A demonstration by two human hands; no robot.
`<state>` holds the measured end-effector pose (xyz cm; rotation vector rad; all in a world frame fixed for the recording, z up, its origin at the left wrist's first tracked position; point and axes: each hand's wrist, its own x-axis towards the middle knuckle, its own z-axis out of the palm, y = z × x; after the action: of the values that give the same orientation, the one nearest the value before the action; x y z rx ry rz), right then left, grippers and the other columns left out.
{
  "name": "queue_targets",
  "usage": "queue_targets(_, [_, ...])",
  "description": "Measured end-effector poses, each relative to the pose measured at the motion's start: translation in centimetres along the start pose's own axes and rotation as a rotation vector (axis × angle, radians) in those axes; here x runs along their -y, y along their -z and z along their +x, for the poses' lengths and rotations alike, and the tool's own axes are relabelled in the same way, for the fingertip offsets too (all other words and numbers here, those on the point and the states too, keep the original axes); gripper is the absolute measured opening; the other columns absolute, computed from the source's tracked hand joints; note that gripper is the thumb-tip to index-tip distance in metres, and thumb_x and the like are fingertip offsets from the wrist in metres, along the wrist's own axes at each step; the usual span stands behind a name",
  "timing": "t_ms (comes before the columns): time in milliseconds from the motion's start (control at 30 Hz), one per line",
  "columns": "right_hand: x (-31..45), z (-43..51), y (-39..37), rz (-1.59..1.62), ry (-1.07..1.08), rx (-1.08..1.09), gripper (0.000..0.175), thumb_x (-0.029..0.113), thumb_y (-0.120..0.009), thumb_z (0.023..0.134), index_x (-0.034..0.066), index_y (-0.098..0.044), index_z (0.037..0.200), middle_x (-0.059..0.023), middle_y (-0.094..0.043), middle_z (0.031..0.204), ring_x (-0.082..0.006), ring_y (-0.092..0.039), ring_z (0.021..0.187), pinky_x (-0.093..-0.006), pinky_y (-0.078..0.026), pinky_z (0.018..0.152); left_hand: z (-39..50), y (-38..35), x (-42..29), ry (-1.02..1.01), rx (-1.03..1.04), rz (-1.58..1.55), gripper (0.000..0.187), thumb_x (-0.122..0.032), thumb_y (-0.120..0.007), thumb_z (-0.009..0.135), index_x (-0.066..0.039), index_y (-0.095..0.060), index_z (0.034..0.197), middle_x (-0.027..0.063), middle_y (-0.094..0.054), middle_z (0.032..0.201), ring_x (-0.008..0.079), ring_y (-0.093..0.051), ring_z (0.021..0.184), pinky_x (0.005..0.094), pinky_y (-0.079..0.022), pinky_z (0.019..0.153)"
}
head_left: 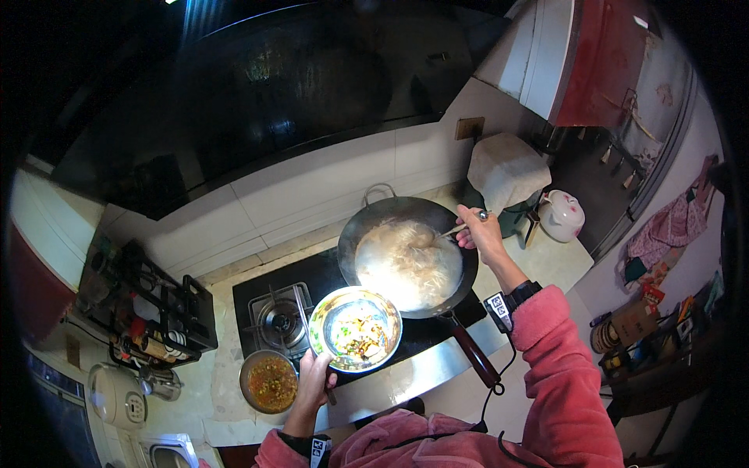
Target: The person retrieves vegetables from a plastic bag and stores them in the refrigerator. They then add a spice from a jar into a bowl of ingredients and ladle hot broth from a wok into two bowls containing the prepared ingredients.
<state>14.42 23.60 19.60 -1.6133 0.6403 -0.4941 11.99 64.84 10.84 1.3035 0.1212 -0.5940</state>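
My left hand [316,377] grips the rim of a shiny metal bowl [394,351], tilted up towards me. Chopped green pieces and dark sauce [360,336] lie inside it, partly washed out by glare. What look like chopsticks [302,313] run along the bowl's left side, under the same hand. Over the wok [351,245], my right hand [483,237] is closed around a ladle or spoon handle [453,231]. The tool's lower end is hidden in cloudy, steaming liquid with pale noodle-like strands [427,272]. The bowl overlaps the wok's lower left edge in view.
The wok's dark red handle [477,357] juts towards me. Left of it are a bare gas burner [279,320] and a pan of reddish sauce [272,383]. A black rack [202,316] and rice cooker [114,398] stand left; a white lidded pot [563,216] stands right.
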Motion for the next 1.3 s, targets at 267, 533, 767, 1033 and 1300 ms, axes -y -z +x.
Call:
queue_targets(267, [0.9, -2.2, 2.0, 0.027, 0.014, 0.032, 0.037, 0.039, -0.060, 0.093, 0.0033, -0.062, 0.084, -0.0066, -0.061, 0.060, -0.0110, -0.057, 0.046, -0.0217, -0.042, 0.041, 0.2, -0.4, -0.4, 0.005, 0.008, 0.027, 0.019, -0.011, -0.052, 0.086, 0.000, -0.051, 0.101, 0.0044, -0.056, 0.077, 0.0065, -0.041, 0.042, 0.0194, -0.031, 0.034])
queue_targets(533, [1.8, -4.6, 3.1, 0.043, 0.028, 0.068, 0.038, 0.041, -0.058, 0.093, 0.0034, -0.061, 0.085, -0.0059, -0.062, 0.061, -0.0096, -0.057, 0.047, -0.0208, -0.043, 0.042, 0.7, -0.4, -0.3, -0.016, 0.038, 0.052, 0.020, -0.013, -0.052, 0.087, 0.000, -0.051, 0.101, 0.0054, -0.057, 0.076, 0.0065, -0.041, 0.041, 0.0196, -0.031, 0.034])
queue_targets(767, [4.3, -7.0, 4.3, 0.069, 0.039, 0.110, 0.037, 0.041, -0.058, 0.094, 0.0051, -0.060, 0.084, -0.0058, -0.061, 0.060, -0.0090, -0.056, 0.045, -0.0194, -0.042, 0.041, 1.5, -0.1, 0.5, -0.004, 0.055, 0.042, 0.022, -0.011, -0.049, 0.086, 0.000, -0.051, 0.105, 0.0101, -0.062, 0.075, 0.0078, -0.040, 0.038, 0.0200, -0.029, 0.033])
queue_targets(1033, [8.5, -11.5, 5.4, 0.027, 0.100, 0.182, 0.036, 0.040, -0.054, 0.096, 0.0050, -0.058, 0.088, -0.0065, -0.060, 0.061, -0.0096, -0.054, 0.045, -0.0203, -0.042, 0.042, 1.6, -0.3, 0.4, -0.034, 0.088, -0.014, 0.022, -0.010, -0.052, 0.088, 0.002, -0.051, 0.107, 0.0094, -0.061, 0.080, 0.0068, -0.045, 0.042, 0.0189, -0.031, 0.033])
queue_targets(1300, [10.0, -16.4, 4.8, 0.066, 0.099, 0.270, 0.034, 0.032, -0.054, 0.095, 0.0003, -0.061, 0.088, -0.0099, -0.061, 0.063, -0.0128, -0.056, 0.047, -0.0223, -0.045, 0.045, 1.8, -0.8, 0.0, -0.045, 0.111, 0.077, 0.027, -0.011, -0.049, 0.089, 0.002, -0.049, 0.112, 0.0141, -0.064, 0.076, 0.0074, -0.042, 0.039, 0.0197, -0.031, 0.033])
